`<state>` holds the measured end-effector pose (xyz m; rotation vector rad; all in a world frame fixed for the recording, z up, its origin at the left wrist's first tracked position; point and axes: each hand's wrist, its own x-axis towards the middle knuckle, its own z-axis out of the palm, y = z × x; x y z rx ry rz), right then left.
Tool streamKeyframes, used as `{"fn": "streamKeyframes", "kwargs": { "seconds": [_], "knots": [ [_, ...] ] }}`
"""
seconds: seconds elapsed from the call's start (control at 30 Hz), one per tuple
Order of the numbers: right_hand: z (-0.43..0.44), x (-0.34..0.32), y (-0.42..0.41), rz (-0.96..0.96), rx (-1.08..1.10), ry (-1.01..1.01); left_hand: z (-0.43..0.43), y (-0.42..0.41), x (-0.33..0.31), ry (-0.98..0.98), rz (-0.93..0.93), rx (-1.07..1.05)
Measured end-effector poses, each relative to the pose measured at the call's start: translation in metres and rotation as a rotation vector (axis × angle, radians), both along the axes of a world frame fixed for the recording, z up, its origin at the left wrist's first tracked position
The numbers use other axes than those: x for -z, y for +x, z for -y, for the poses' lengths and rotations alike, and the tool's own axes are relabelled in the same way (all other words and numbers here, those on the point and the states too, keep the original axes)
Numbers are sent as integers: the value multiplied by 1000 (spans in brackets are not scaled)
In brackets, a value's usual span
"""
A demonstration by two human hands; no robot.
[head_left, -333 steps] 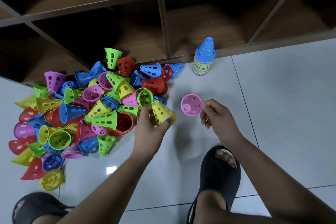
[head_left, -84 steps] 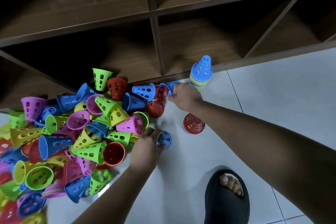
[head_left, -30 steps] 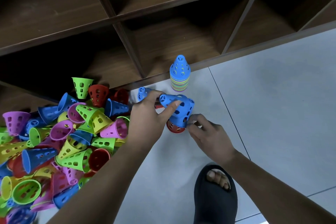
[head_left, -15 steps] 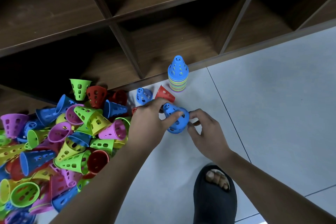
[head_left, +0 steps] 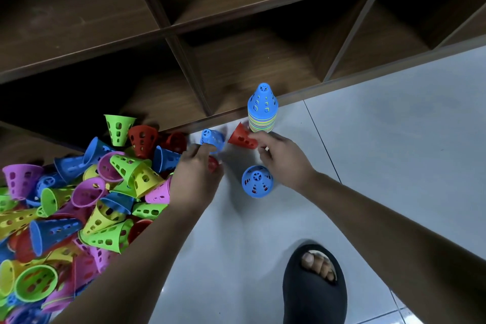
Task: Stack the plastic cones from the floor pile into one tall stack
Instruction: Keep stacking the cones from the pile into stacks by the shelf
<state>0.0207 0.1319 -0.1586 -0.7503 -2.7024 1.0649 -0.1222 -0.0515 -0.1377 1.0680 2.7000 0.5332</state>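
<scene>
A wooden shelf [head_left: 236,21] of open compartments is seen across the top, and a pale tiled floor [head_left: 394,139] is spread below it. The left of the floor is covered by the pile [head_left: 79,205] of loose cones in purple, green, yellow, blue and red. A black slipper [head_left: 313,292] is planted at the bottom edge. The stack [head_left: 263,110], capped in blue, is stood upright by the shelf's base, right of the pile. A low stack [head_left: 257,181], blue over red, is set on the floor between the hands. The left hand [head_left: 196,181] is curled at the pile's edge, its fingertips brought to a tipped blue cone [head_left: 211,137]; whether it is grasped cannot be told through the blur. A red cone [head_left: 240,137], lying on its side just beside the stack, is pinched at its rim by the right hand [head_left: 285,160].
</scene>
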Motion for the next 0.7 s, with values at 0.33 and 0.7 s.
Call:
{"fn": "streamKeyframes", "kwargs": {
  "seconds": [0.33, 0.7],
  "knots": [
    [-8, 1, -67, 304, -211, 245, 9, -22, 12, -273, -12, 24],
    [-4, -14, -25, 64, -114, 405, 15, -21, -3, -139, -60, 54]
  ]
}}
